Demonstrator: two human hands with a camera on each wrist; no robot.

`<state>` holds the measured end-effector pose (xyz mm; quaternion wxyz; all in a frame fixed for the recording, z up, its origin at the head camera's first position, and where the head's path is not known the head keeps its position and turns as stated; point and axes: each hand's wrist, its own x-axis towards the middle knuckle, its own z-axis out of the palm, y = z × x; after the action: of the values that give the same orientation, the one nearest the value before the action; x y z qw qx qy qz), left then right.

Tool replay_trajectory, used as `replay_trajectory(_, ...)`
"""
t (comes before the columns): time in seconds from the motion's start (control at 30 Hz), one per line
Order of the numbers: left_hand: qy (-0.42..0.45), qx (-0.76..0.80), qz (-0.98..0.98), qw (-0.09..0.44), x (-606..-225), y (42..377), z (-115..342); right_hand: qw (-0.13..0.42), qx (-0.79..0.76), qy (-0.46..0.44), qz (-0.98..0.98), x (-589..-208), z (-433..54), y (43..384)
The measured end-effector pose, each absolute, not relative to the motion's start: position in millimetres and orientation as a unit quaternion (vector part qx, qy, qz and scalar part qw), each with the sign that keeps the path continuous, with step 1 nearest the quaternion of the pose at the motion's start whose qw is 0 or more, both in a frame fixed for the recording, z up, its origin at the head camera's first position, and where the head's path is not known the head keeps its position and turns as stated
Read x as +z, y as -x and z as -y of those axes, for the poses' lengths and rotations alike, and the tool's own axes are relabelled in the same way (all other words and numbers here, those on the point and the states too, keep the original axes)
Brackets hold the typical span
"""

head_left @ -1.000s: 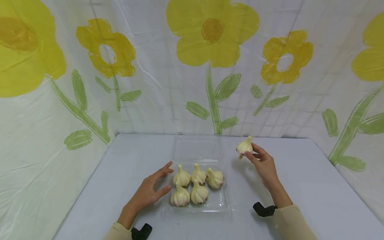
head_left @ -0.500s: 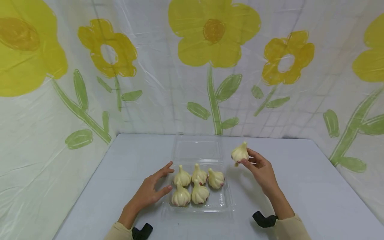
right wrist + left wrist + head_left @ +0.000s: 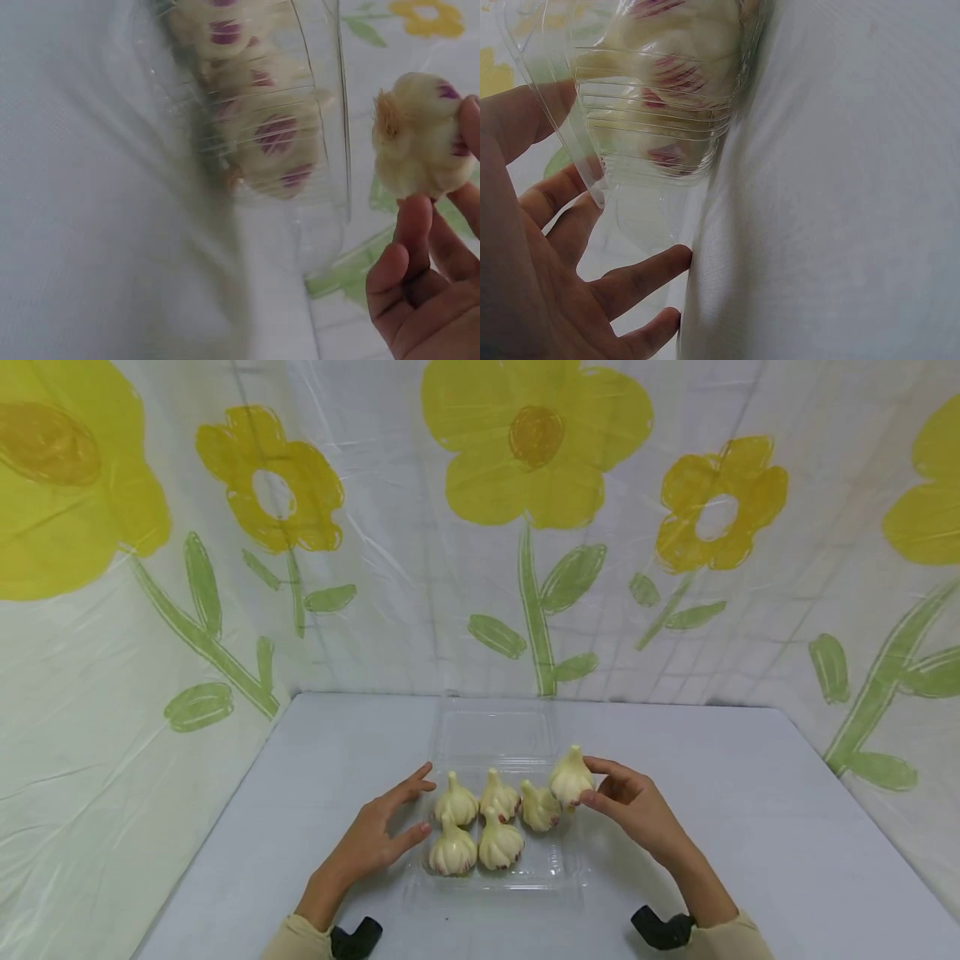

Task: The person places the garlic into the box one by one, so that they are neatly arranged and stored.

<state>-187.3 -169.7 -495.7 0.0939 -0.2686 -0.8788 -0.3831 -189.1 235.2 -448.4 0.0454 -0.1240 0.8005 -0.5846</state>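
Between the thumb and fingers of my right hand is a garlic bulb, held over the right edge of a clear plastic clamshell box. In the right wrist view the bulb's rootlets and purple streaks show, apart from the box wall. Inside the box sit several more garlic bulbs, three in the back row and two in front. My left hand lies along the box's left side, fingers spread. Its thumb and fingertips touch the rim in the left wrist view.
The box's clear lid lies folded back toward the table's far edge. A white cloth covers the table. Behind it hangs a white curtain printed with yellow flowers. Black wrist mounts sit at both sleeves.
My right hand has moved left and toward me with the garlic bulb, from beyond the box's right side to over its right edge. The left hand stays at the box.
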Motion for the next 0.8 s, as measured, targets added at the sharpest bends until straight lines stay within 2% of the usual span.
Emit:
replay_trajectory(0.3, 0.267, -0.382, 0.880, 0.093, -496, 187, 170, 0.131, -0.574, 0.221, -0.778, -455, -233, 186)
replay_trajectory(0.8, 0.273, -0.383, 0.877, 0.096, -495, 188, 169, 0.140, -0.514, 0.321, -0.783, -461, -224, 182)
